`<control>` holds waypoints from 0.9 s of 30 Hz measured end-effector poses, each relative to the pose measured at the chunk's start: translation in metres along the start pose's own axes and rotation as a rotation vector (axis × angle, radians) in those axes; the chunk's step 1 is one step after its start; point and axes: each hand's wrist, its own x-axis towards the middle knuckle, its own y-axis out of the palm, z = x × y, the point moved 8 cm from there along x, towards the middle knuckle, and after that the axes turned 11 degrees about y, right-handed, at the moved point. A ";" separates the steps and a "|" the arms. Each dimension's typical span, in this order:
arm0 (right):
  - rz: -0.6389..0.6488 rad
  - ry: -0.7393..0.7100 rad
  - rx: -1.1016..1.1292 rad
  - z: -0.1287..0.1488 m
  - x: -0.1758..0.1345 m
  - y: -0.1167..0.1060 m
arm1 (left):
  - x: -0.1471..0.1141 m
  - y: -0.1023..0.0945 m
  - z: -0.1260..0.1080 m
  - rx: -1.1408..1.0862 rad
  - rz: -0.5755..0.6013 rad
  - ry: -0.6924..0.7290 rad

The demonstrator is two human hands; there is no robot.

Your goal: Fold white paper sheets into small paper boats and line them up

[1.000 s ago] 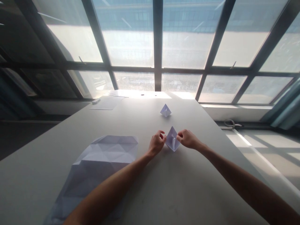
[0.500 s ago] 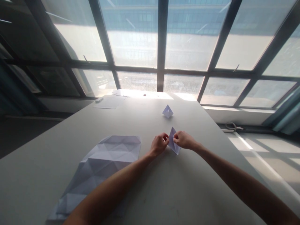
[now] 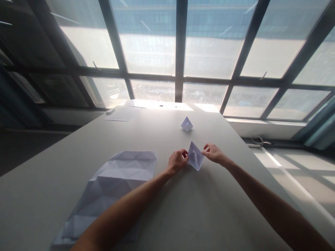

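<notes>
the near folded paper (image 3: 195, 157) and the far folded paper (image 3: 186, 124) are white with a pale lilac tint; the creased sheet (image 3: 112, 184) is greyish white, patterned with triangular folds. the counter (image 3: 157, 136) is off-white, the window frame (image 3: 180, 52) dark grey.

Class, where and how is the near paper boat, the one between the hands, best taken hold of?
The near boat is probably best pinched lightly by its left edge and right edge, coming from both sides: it spreads outward there, while its pale peak stands in the middle.
</notes>
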 end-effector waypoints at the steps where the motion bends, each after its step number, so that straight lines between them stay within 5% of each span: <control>1: 0.077 0.025 0.045 -0.004 0.001 0.010 | 0.000 -0.001 0.000 0.006 -0.001 0.003; 4: 0.234 0.076 0.199 -0.010 0.002 0.038 | 0.000 -0.001 0.001 0.030 0.002 -0.010; 8: 0.248 0.053 0.317 -0.010 0.003 0.052 | -0.002 0.003 0.001 0.037 0.051 -0.029; 27: 0.271 0.069 0.358 -0.016 -0.002 0.049 | 0.004 0.011 0.014 -0.384 0.165 -0.128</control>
